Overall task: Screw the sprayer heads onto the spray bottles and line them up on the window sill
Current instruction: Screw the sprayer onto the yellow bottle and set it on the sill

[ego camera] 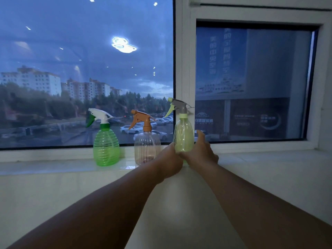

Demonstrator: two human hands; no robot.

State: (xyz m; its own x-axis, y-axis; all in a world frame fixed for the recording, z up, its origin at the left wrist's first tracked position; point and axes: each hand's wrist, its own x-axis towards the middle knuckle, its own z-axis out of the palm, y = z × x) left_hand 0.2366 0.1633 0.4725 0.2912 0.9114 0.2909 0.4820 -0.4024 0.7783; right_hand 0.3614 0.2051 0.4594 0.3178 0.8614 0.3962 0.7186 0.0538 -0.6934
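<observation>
— Where is the last one?

— Between my palms. My left hand (169, 159) and right hand (201, 151) both clasp the lower body of the pale yellow-green bottle (183, 139), which is at the window sill (53, 167), right of the clear pinkish bottle (147, 147). My hands hide its base, so I cannot tell whether it already rests on the sill. Its grey sprayer head (179, 106) is on and upright.

— How will it handle?

— I judge it light: it looks empty, thin see-through plastic. The walls would likely flex if I squeezed, and the smooth sides may slip, so I hold low and wide, one hand each side. With the head up top it could be tippy; low is the safer place to steady it.

— And the room around it?

— The pinkish bottle stands just beside my left hand, which overlaps its lower right side in view, so that side is tight. Further left is the green bottle (106, 148), well clear. To the right the sill runs open. Behind is the white window frame (186, 69), near the trigger head. The sill's front edge is under my wrists, so I would draw my hands straight back
</observation>
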